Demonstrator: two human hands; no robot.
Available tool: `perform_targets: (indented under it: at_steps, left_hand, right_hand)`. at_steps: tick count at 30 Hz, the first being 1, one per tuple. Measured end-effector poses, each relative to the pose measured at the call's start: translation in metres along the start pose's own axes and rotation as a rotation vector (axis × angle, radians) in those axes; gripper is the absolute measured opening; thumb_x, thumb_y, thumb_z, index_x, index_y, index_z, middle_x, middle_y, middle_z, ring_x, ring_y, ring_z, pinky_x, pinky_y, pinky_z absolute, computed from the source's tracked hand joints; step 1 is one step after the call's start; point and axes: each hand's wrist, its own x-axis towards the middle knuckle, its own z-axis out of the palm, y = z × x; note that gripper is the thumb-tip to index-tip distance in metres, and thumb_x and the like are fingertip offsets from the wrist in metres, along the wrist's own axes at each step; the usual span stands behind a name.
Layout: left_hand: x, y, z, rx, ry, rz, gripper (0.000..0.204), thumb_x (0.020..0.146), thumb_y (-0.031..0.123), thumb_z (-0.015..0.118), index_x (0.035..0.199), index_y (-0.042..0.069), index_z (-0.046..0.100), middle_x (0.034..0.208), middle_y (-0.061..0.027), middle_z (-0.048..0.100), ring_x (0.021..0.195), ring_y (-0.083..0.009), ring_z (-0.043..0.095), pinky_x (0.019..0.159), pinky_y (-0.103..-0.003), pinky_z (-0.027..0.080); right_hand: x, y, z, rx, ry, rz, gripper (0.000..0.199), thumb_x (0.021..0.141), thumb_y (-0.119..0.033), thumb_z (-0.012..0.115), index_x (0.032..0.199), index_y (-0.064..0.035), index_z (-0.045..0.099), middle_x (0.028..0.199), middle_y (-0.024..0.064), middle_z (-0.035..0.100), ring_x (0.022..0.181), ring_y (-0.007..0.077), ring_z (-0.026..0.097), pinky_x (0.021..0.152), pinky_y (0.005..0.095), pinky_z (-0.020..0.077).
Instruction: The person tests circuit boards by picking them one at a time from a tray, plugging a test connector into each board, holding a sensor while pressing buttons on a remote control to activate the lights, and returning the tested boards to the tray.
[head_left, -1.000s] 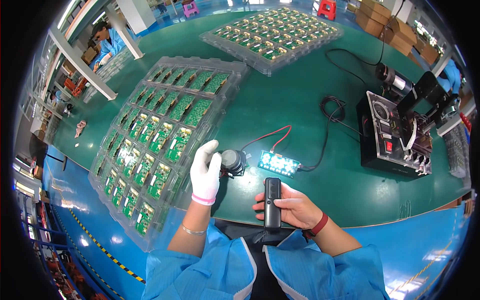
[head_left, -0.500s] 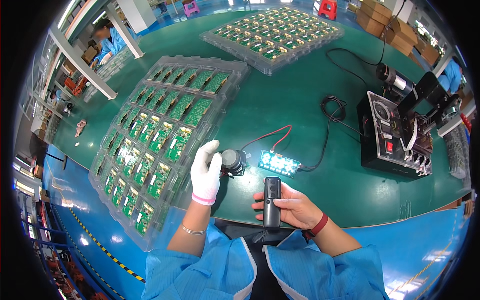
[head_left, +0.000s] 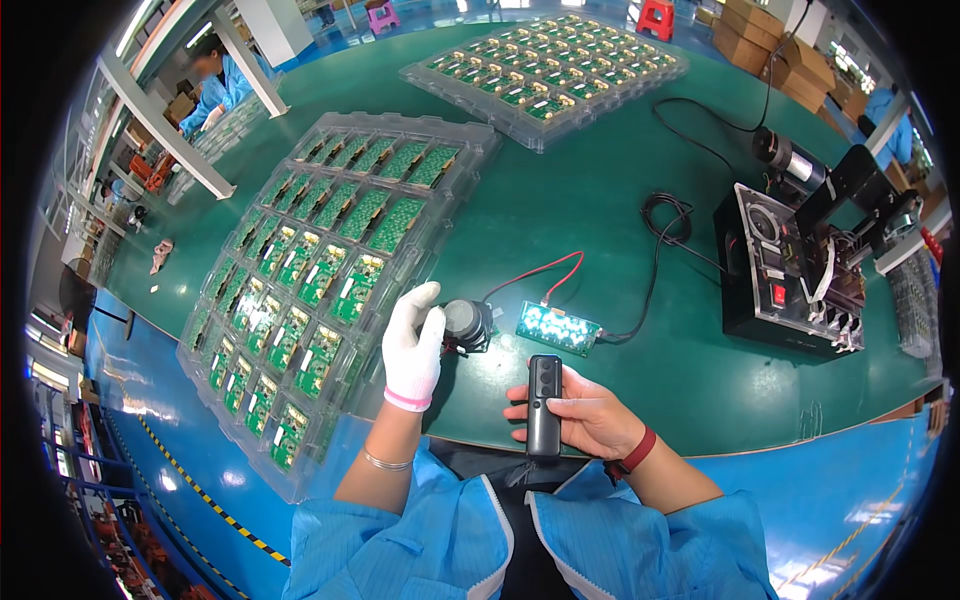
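Note:
My left hand [head_left: 413, 343], in a white glove, grips a small round black speaker [head_left: 468, 324] that rests on the green table. Red and black wires run from the speaker to a small green circuit board [head_left: 557, 328] with lit white lights, lying just right of it. My right hand [head_left: 585, 414], bare with a red wristband, holds a slim black remote control [head_left: 544, 402] upright near the table's front edge, thumb on its buttons.
A clear plastic tray [head_left: 330, 270] of several green circuit boards lies to the left, a second tray [head_left: 545, 70] at the back. A black test fixture [head_left: 800, 265] with a cable stands at the right. Another person in blue [head_left: 215, 85] works far left.

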Motion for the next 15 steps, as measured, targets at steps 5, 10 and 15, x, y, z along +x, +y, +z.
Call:
perform_targets:
  at_steps: [5, 10, 15]
  left_hand:
    - [-0.0001, -0.0008, 0.0009, 0.0, 0.003, 0.001, 0.031, 0.091, 0.003, 0.056, 0.121, -0.003, 0.057, 0.117, -0.0113, 0.062, 0.104, -0.0178, 0.061, 0.094, -0.031, 0.047]
    - [-0.0006, -0.0035, -0.0001, -0.003, 0.0, -0.001, 0.031, 0.091, 0.002, 0.056, 0.121, -0.002, 0.057, 0.116, -0.0111, 0.062, 0.104, -0.0174, 0.061, 0.093, -0.031, 0.047]
    - [-0.0004, -0.0022, -0.0001, -0.004, -0.004, -0.003, 0.031, 0.09, 0.002, 0.057, 0.121, -0.002, 0.057, 0.117, -0.0112, 0.061, 0.104, -0.0174, 0.061, 0.093, -0.031, 0.047]
  right_hand:
    - [0.0001, 0.0013, -0.003, 0.005, -0.016, -0.015, 0.053, 0.094, -0.001, 0.048, 0.14, -0.0066, 0.023, 0.134, 0.0223, 0.044, 0.125, 0.0363, 0.049, 0.102, 0.0508, 0.0451]
    - [0.0001, -0.0002, 0.0012, -0.011, 0.009, -0.008, 0.052, 0.094, -0.001, 0.047, 0.14, -0.0064, 0.022, 0.134, 0.0222, 0.044, 0.125, 0.0364, 0.049, 0.102, 0.0512, 0.045]
    - [0.0013, 0.0014, -0.0006, -0.007, 0.011, -0.014, 0.053, 0.095, 0.001, 0.046, 0.141, -0.0065, 0.021, 0.135, 0.022, 0.044, 0.125, 0.0362, 0.049, 0.103, 0.0514, 0.0445]
